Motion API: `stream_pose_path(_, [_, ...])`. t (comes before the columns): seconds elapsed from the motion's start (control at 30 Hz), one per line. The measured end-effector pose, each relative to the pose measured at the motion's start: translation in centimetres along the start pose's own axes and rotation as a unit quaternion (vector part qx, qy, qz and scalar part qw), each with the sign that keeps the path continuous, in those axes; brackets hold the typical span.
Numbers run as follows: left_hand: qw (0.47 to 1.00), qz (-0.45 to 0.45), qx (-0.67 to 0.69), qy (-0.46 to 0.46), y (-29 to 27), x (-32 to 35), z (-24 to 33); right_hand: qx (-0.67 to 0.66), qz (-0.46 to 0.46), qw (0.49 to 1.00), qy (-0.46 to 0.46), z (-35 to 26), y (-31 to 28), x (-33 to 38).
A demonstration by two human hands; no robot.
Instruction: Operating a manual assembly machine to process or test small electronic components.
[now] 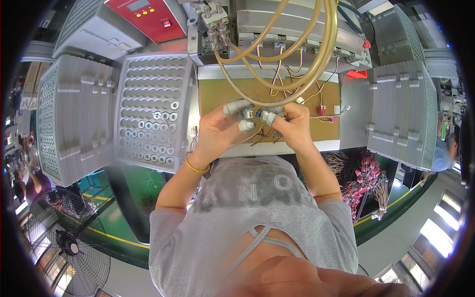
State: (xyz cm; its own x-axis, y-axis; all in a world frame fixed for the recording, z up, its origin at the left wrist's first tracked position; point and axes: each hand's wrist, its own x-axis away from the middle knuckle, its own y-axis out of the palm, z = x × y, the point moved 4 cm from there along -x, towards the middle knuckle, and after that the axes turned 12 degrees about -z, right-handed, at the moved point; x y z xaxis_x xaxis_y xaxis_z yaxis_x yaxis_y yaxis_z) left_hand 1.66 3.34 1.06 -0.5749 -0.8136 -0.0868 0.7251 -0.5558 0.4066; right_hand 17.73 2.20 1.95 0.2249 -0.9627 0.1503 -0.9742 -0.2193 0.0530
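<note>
Both my hands meet over a tan work board (212, 90), with grey covers on several fingertips. My left hand (220, 129) is closed, pinching a small silvery metal part (249, 114) between thumb and fingers. Close beside it, my right hand (295, 129) pinches a small dark piece (258, 113), whose exact kind is too small to tell. The two pieces face each other with a narrow gap. Thin coloured wires (264, 133) run below the hands. Red connectors (322, 110) on wires lie on the board to the right.
A light grey tray (190, 89) with scalloped rows holds several metal nut-like parts at left. Stacked trays (74, 119) stand farther left, others (403, 114) at right. Amber hoses (329, 44) loop down from a machine (292, 29). Wire bundles (363, 183) hang at lower right.
</note>
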Motion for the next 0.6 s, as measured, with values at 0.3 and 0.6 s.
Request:
stream_pose_path(0.3, [0.975,0.016,0.207,-0.086,-1.2,0.4,-0.3,-0.044,-0.014,0.999,0.001,0.2,0.3,0.1])
stream_pose_path(0.6, [0.988,0.066,0.037,-0.132,-2.5,0.2,-1.9,0.054,-0.016,0.998,-0.033,1.7,-0.5,0.5])
